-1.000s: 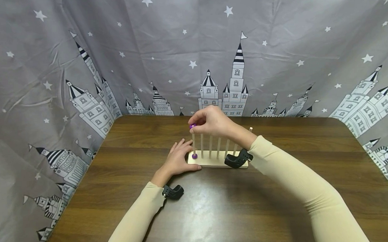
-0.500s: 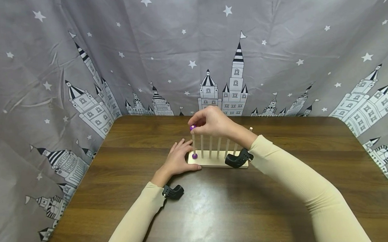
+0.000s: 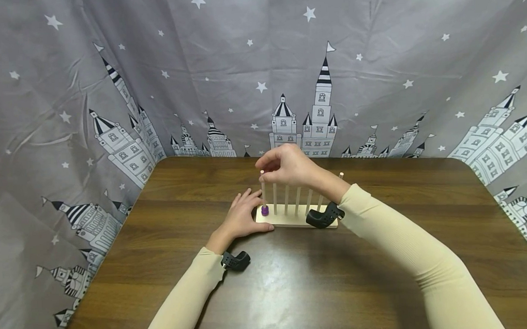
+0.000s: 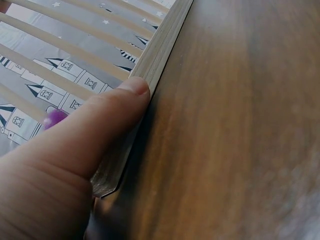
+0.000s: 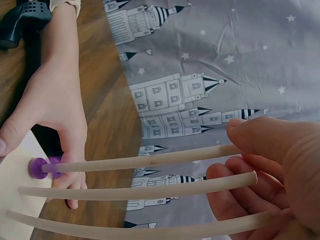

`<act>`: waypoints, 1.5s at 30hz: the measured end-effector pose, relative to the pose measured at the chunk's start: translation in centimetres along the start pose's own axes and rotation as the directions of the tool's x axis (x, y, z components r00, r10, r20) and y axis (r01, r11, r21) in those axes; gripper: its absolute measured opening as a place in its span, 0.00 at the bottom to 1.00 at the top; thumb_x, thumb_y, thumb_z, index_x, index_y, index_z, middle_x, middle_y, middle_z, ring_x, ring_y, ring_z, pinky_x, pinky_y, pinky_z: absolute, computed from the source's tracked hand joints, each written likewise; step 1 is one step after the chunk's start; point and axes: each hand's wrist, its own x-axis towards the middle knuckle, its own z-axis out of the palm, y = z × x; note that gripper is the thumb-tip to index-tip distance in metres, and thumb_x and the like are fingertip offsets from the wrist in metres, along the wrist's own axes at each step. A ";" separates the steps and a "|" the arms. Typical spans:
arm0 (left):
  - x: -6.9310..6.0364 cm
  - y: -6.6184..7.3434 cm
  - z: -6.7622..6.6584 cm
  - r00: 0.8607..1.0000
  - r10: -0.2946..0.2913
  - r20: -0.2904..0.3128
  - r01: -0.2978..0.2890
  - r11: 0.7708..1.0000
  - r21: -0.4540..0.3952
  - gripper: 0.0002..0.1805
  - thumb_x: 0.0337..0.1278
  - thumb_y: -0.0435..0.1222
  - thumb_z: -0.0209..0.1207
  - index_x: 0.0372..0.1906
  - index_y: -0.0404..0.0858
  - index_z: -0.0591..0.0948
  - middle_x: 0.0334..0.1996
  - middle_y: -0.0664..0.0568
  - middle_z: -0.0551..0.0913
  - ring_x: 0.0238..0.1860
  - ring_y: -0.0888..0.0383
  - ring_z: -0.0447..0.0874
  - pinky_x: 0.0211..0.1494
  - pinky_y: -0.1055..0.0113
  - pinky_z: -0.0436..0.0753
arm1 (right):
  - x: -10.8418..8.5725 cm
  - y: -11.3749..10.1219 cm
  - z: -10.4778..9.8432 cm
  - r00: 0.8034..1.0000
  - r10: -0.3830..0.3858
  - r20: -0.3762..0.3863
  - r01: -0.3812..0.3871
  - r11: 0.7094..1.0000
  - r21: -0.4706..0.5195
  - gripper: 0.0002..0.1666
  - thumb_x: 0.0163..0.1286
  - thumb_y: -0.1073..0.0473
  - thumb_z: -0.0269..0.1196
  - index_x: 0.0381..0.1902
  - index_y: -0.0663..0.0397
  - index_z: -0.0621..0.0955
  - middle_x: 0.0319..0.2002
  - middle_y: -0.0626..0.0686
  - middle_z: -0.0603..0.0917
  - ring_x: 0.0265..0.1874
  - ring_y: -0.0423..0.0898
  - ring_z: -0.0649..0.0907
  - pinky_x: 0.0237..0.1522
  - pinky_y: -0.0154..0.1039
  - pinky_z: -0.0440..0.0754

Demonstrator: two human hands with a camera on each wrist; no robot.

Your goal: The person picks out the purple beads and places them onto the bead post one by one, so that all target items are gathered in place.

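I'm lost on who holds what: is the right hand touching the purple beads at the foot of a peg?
Apart. The right wrist view shows bare peg between the right hand and the purple beads.

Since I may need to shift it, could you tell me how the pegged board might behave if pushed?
The pegged board would probably slide, lying flat on the table. Pushed high on its tall pegs, it might tip.

In left wrist view, purple rings [image 4: 55, 118] part-hidden by left thumb [image 4: 102, 122]; pegs [image 4: 62, 45] cut off
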 end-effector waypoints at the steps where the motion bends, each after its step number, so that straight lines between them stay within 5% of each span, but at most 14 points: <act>1: 0.0 0.0 0.0 1.000 0.000 -0.001 0.000 1.000 0.002 0.39 0.40 0.57 0.76 0.57 0.40 0.83 0.77 0.43 0.68 0.81 0.36 0.52 0.83 0.36 0.47 | 0.0 0.0 0.0 1.000 0.000 -0.001 0.000 1.000 0.000 0.17 0.60 0.63 0.73 0.48 0.60 0.87 0.44 0.57 0.92 0.42 0.48 0.91 0.46 0.33 0.89; 12: 0.0 -0.1 0.1 1.000 0.002 -0.008 -0.002 1.000 0.000 0.38 0.39 0.57 0.76 0.56 0.40 0.83 0.76 0.43 0.68 0.81 0.36 0.52 0.83 0.36 0.47 | -0.1 0.0 0.0 1.000 -0.021 -0.012 0.021 1.000 -0.014 0.15 0.62 0.62 0.72 0.47 0.60 0.88 0.43 0.56 0.92 0.41 0.47 0.91 0.45 0.34 0.89; 27: 0.1 0.0 0.1 1.000 0.009 -0.016 -0.009 1.000 0.006 0.37 0.38 0.57 0.76 0.54 0.40 0.83 0.75 0.42 0.70 0.80 0.35 0.54 0.83 0.36 0.49 | -1.6 0.8 -1.9 0.991 -0.031 -0.132 0.027 0.999 -0.030 0.13 0.65 0.61 0.70 0.46 0.59 0.89 0.44 0.57 0.92 0.40 0.49 0.91 0.44 0.38 0.89; 45: 0.1 -0.1 0.1 1.000 -0.002 -0.007 0.003 1.000 0.020 0.39 0.39 0.58 0.75 0.57 0.39 0.83 0.76 0.43 0.68 0.81 0.37 0.53 0.84 0.38 0.47 | -6.7 5.6 -6.2 0.965 0.153 -0.212 -0.167 0.985 -0.051 0.12 0.67 0.57 0.68 0.44 0.56 0.90 0.41 0.57 0.92 0.33 0.37 0.85 0.35 0.26 0.81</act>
